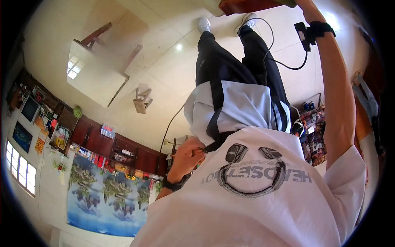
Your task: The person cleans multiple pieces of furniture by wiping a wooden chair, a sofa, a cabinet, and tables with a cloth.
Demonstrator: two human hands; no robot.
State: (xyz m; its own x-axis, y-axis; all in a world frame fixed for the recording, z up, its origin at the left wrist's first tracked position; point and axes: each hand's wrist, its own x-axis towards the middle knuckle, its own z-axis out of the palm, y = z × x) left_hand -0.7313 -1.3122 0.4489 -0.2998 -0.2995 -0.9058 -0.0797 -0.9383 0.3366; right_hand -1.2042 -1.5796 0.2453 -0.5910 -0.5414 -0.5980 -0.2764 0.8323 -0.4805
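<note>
My left hand (186,159) is at the left side of my waist, its fingers curled at the end of a black strap (215,115). This strap runs over light blue-grey cloth (242,103) that hangs below my white T-shirt (247,214). A black band circles my left wrist. My right arm stretches forward, and my right hand (306,7) is cut off by the top edge, its fingers hidden. Beside it lies a red-brown object (251,5), only partly in view. On my right wrist, a black device (302,36) sits on a band, with a black cable (288,67) looping towards my legs.
A pale-topped table (92,76) and a small wooden stool (142,101) stand on the tiled floor to my left. Dark red cabinets (98,136) line the wall behind, near a landscape picture (107,197). A melon-like green ball (77,111) sits by the cabinets. Stacked shoes (310,106) are at right.
</note>
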